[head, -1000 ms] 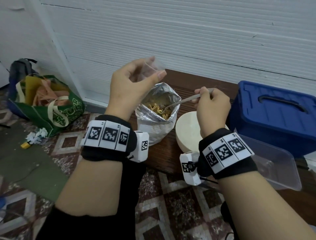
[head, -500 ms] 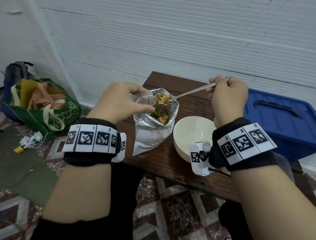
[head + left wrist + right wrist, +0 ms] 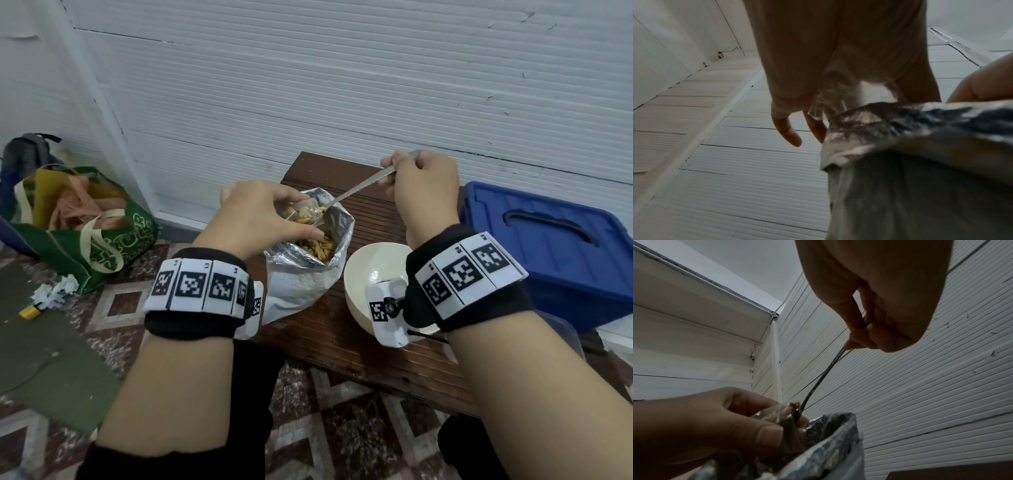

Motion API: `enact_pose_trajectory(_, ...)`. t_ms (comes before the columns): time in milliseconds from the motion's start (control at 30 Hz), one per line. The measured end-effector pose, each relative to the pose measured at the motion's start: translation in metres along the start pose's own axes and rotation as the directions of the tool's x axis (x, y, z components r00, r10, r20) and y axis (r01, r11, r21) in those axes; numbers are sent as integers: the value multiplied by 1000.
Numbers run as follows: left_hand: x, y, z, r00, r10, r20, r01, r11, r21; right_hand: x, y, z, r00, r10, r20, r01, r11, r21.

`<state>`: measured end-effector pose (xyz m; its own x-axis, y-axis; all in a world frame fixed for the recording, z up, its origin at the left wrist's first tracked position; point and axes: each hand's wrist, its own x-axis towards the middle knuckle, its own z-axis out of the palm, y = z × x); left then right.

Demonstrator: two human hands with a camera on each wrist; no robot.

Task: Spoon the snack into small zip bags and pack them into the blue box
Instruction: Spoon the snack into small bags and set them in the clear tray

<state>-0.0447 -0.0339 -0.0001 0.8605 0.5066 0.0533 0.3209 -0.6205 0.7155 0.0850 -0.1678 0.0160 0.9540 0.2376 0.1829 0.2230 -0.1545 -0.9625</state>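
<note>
Against a white ribbed wall (image 3: 342, 85), one dark wooden bench (image 3: 342, 335) stands on a patterned tile floor (image 3: 113, 305) and carries one lidded blue box (image 3: 548, 246) at its right end, one open foil snack bag (image 3: 308, 274) and one cream bowl (image 3: 370, 274) just beside it. One green tote bag (image 3: 113, 240) sits on the floor at left, well apart. Both of the person's hands hover over the foil bag's mouth: the left hand (image 3: 263, 216), knuckles up, pinches one small clear zip bag (image 3: 305, 214) open, snack pieces visible inside; the right hand (image 3: 424, 188), raised higher, curls its fingers around the handle of one metal spoon (image 3: 359, 186), whose bowl angles down into the zip bag's opening.
</note>
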Motion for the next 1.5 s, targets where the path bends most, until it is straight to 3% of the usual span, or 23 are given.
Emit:
enact_pose_trajectory(133, 2, 1, 6, 997, 25, -66, -26, 1000, -12, -5, -3, 4, 997, -52, 51, 49, 997, 57)
enact_pose_trajectory(233, 3, -2, 8, 992, 45, -117, -52, 997, -58, -11, -3, 1, 976, -194, 95, 173, 966, 193)
enact_pose_trajectory(367, 2, -2, 7, 985, 5, -171, -34, 986, -165, -14, -2, -8, 933, -359, -4, 350, 907, 234)
enact_pose_trajectory(533, 2, -10, 0, 967, -14, -254, -44, 975, -220, -11, 3, -17, 915, -352, -196, 393, 886, 246)
enact_pose_trajectory(667, -2, -13, -6, 967, -28, -254, -39, 967, -252, -13, 12, -21, 922, -300, -245, 343, 927, 153)
enact_pose_trajectory(800, -2, -14, -6, 982, -22, -185, -24, 969, -246, -25, 21, -10, 915, -401, 31, 402, 913, -69)
enact_pose_trajectory(933, -2, -13, -4, 989, -19, -145, -20, 964, -266, -38, 31, 7, 757, -602, 254, 650, 733, -199)
enact_pose_trajectory(1033, -3, -13, -2, 990, -2, -139, -38, 958, -285, -44, 34, 15, 705, -632, 322, 702, 686, -191)
enact_pose_trajectory(1100, -3, -13, -2, 992, 1, -126, -39, 953, -299, -45, 33, 17, 733, -603, 315, 671, 715, -194)
enact_pose_trajectory(1333, -4, -10, -1, 991, -14, -132, -23, 962, -273, -38, 33, 16, 924, -329, 198, 369, 903, -221)
enact_pose_trajectory(1500, -3, -12, -1, 986, -21, -168, -21, 970, -242, -31, 38, 13, 990, -116, 75, 126, 979, -163)
